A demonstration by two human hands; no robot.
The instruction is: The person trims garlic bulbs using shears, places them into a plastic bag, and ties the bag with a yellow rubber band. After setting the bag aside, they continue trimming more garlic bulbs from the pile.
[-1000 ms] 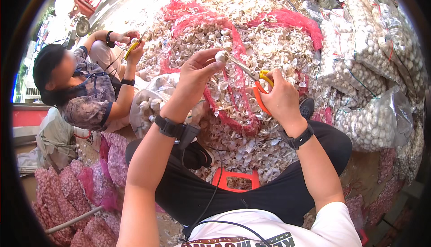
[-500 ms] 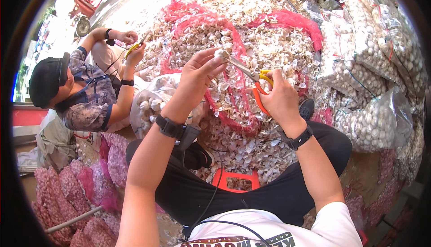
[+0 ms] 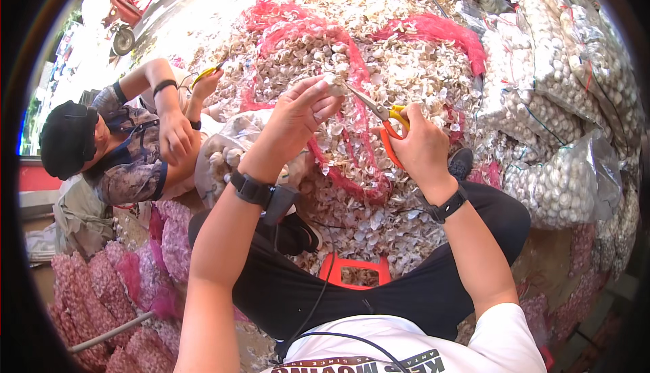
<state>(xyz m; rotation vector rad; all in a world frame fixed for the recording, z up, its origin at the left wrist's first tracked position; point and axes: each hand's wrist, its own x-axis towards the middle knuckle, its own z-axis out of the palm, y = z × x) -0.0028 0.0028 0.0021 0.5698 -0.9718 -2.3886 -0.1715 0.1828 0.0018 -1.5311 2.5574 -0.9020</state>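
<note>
Pinched in the fingers of my left hand [image 3: 305, 112] is a whitish garlic bulb [image 3: 335, 83]. My right hand [image 3: 421, 144] grips a pair of scissors [image 3: 371, 105] by handles that are yellow on one side and orange-red on the other. The metal blades point up and left, and their tips reach the bulb's right side; whether they touch it I cannot tell. Below and beyond both hands spreads a heap of loose garlic skins [image 3: 406, 68], with a pink mesh bag [image 3: 359, 68] holding garlic bulbs lying on it.
At left sits a co-worker [image 3: 128, 142] holding a yellow-handled tool [image 3: 205, 75]. A clear bag of bulbs [image 3: 220, 159] lies between us. Filled garlic sacks [image 3: 552, 190] are stacked at right, pink mesh sacks [image 3: 88, 292] at lower left. A red stool [image 3: 355, 271] shows between my legs.
The garlic bulb has turned slightly in my left fingers, and the scissors have shifted a little. The co-worker's one hand has dropped from the tool toward the other arm.
</note>
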